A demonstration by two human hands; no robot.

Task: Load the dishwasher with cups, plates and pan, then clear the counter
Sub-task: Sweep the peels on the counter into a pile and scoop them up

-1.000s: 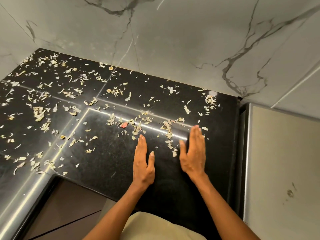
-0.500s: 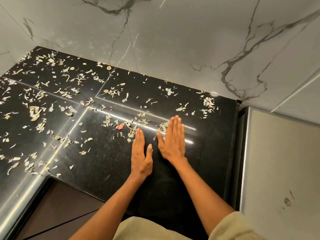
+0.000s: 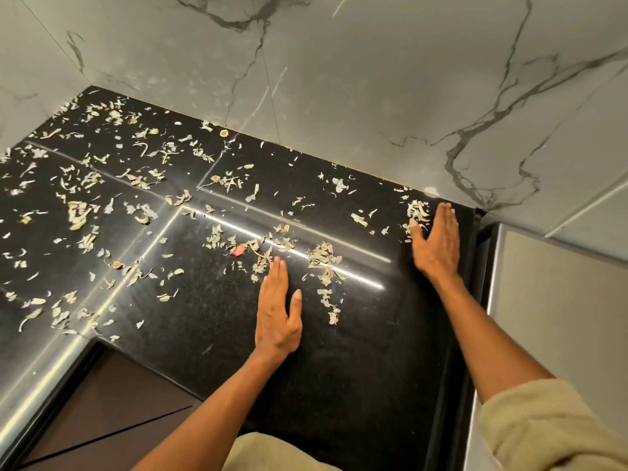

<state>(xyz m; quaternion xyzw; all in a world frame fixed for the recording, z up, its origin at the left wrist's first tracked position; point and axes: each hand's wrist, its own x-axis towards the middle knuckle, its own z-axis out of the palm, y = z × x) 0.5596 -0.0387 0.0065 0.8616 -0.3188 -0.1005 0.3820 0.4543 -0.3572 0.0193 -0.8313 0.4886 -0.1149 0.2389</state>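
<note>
- Both hands lay flat on the table [image 3: 210,334]; left hand [image 3: 277,311] and right hand [image 3: 435,239] fingers straight, together, holding nothing.
- Dried peel scraps [image 3: 324,258] ahead of fingers: judged light, brittle; sweep, don't pinch.

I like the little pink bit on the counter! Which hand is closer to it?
Left. The left hand lies flat with its fingertips just right of the pink scrap, slightly nearer the person. The right hand is far off to the right, by the counter's end.
</note>
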